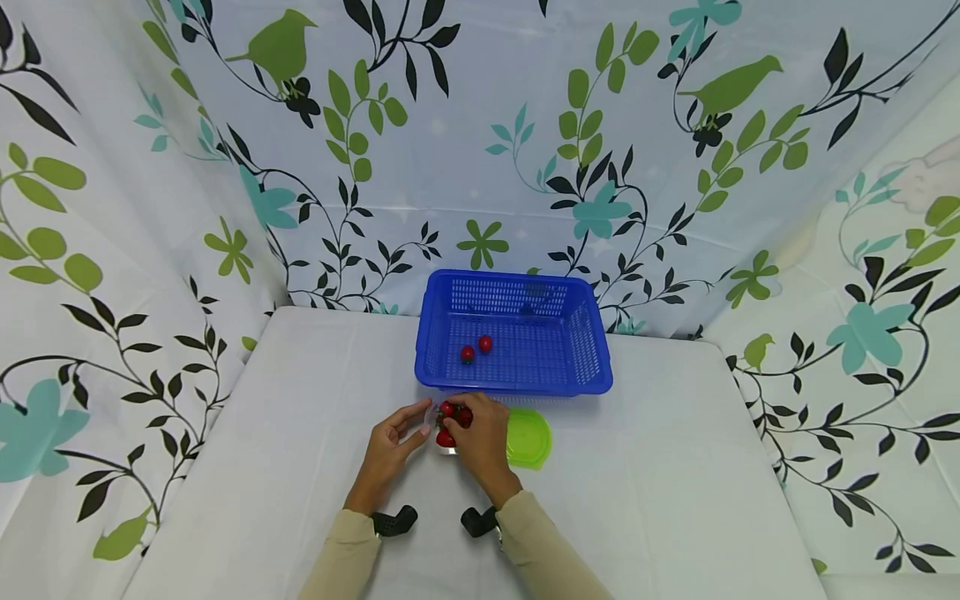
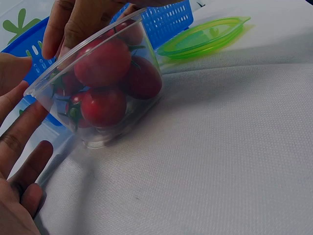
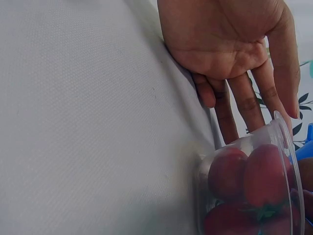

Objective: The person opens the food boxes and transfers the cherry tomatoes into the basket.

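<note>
A clear plastic tub (image 2: 98, 143) of red cherry tomatoes (image 2: 103, 106) with green stems stands on the white cloth, in front of the basket. At the tub's left side is my left hand (image 1: 384, 457), its fingers extended against the wall and its thumb close to the rim. My right hand (image 1: 486, 442) reaches over the tub from the right, with thumb and fingertips around a cherry tomato (image 1: 464, 416) at the top. In the left wrist view the rim and the tomatoes partly hide those fingertips. Just right of that hand lies a bright green lid (image 1: 529, 439).
Behind the tub stands a blue plastic basket (image 1: 517, 386) with perforated walls. Two cherry tomatoes (image 1: 486, 343) lie in its left part. The white-covered table (image 1: 660, 467) runs back to a leaf-and-bird patterned curtain (image 1: 465, 142), which also hangs on both sides.
</note>
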Tool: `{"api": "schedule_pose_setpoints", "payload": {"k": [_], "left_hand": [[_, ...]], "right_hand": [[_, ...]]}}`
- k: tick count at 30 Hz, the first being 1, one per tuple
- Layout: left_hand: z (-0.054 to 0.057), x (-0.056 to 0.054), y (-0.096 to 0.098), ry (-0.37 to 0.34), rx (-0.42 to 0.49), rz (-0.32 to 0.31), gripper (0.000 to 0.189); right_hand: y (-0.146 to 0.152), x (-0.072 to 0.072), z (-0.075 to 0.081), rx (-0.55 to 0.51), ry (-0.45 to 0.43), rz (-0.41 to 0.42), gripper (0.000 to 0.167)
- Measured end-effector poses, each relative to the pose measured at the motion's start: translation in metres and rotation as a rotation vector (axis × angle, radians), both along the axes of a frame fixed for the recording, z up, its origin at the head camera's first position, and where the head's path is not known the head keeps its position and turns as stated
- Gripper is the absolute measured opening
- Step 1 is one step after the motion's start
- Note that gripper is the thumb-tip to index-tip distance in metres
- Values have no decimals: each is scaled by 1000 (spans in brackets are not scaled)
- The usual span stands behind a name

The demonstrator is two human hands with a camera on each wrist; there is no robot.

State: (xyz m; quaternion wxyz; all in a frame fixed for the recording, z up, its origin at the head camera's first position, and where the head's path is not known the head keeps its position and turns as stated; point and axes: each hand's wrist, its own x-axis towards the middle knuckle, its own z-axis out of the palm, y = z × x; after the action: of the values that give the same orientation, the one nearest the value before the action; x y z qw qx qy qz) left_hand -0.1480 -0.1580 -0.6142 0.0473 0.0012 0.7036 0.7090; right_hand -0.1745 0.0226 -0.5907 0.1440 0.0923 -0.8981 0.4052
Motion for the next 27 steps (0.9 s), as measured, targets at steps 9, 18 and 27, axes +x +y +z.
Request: {"api": "schedule_pose_setpoints", "payload": {"k": [9, 18, 27], "left_hand": [[0, 0, 0, -5, -3, 2, 49], [2, 1, 1, -4, -6, 5, 48], [2, 0, 1, -6, -11, 9, 48]], "right_hand": [[-5, -4, 0, 35, 12, 21, 28], [-6, -5, 2, 44, -17, 40, 27], [-3, -3, 2, -19, 8, 38, 27]]}}
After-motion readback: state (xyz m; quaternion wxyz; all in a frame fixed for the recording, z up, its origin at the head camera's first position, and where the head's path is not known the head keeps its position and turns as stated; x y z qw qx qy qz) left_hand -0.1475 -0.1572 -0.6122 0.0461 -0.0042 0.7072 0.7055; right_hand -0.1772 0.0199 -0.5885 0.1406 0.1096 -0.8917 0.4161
